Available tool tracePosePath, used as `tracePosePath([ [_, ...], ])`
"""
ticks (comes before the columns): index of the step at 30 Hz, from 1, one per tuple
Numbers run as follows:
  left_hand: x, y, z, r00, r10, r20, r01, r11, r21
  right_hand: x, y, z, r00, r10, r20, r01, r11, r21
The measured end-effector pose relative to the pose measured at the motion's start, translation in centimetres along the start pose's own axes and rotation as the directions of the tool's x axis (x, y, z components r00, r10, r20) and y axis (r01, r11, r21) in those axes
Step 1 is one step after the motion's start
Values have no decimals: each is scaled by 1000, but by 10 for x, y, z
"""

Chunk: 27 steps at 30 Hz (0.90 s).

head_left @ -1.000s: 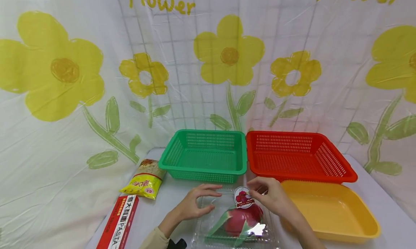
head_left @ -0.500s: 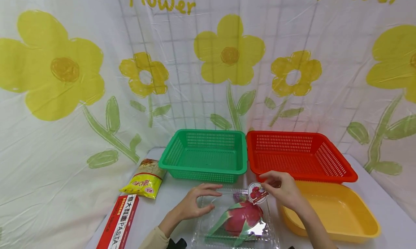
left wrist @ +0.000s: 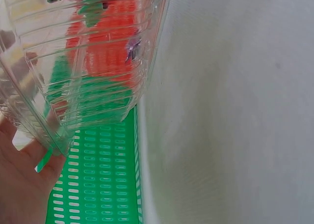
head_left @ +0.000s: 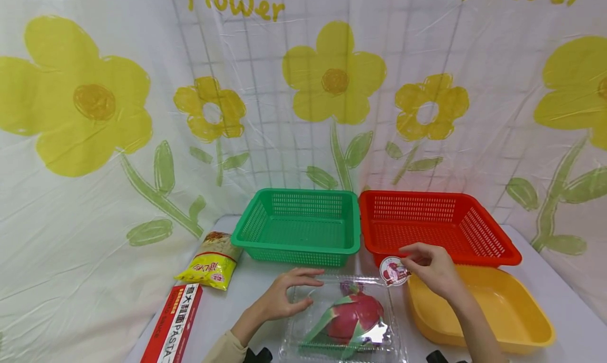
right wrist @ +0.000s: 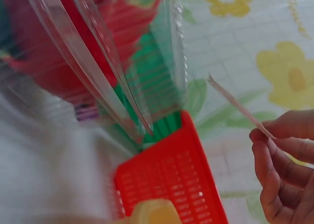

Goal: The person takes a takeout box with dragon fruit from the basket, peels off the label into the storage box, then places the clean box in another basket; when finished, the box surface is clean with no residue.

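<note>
A clear plastic clamshell box point(head_left: 303, 329) lies in front of me with a red dragon fruit point(head_left: 355, 315) inside, its leaf-like scales green. Something small and purple shows behind the fruit. My left hand point(head_left: 284, 297) holds the box at its far left corner, thumb and fingers spread around it; in the left wrist view fingers show at the plastic edge. Between thumb and fingertips my right hand point(head_left: 436, 271) pinches a round paper label point(head_left: 394, 271) with a dragon fruit picture. In the right wrist view that label point(right wrist: 240, 107) is seen edge-on, apart from the box.
Behind the box stand a green basket point(head_left: 296, 255) and a red basket point(head_left: 441, 256), side by side. A yellow tray point(head_left: 502, 321) sits at the right. On the left lie a yellow snack bag point(head_left: 208, 271) and a red pasta box point(head_left: 173, 321). A flower-printed curtain point(head_left: 303, 157) hangs behind.
My right hand has moved right, carrying the round label off the box lid to beside the yellow tray. The left hand and the box have stayed in place.
</note>
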<state>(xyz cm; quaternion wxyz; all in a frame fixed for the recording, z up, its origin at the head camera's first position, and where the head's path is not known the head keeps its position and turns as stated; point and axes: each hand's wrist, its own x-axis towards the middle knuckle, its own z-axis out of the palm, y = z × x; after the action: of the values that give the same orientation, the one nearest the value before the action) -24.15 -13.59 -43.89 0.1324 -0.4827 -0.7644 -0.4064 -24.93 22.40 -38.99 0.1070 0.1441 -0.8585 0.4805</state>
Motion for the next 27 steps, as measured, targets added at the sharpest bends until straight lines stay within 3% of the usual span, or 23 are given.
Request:
tracePosePath([
  [10,-1,0,0,1000,-7,-1,7,1000,-12,0,16,-23,996,61,-64,-66,994,-82],
  [20,-1,1,0,1000,-3,-4,3,1000,-14,-5,33,-43,979,178,-94,-187,978,-88],
  [27,-1,3,0,1000,-12,-9,12,1000,-13,-6,43,-56,968,220,-119,-232,968,-94],
])
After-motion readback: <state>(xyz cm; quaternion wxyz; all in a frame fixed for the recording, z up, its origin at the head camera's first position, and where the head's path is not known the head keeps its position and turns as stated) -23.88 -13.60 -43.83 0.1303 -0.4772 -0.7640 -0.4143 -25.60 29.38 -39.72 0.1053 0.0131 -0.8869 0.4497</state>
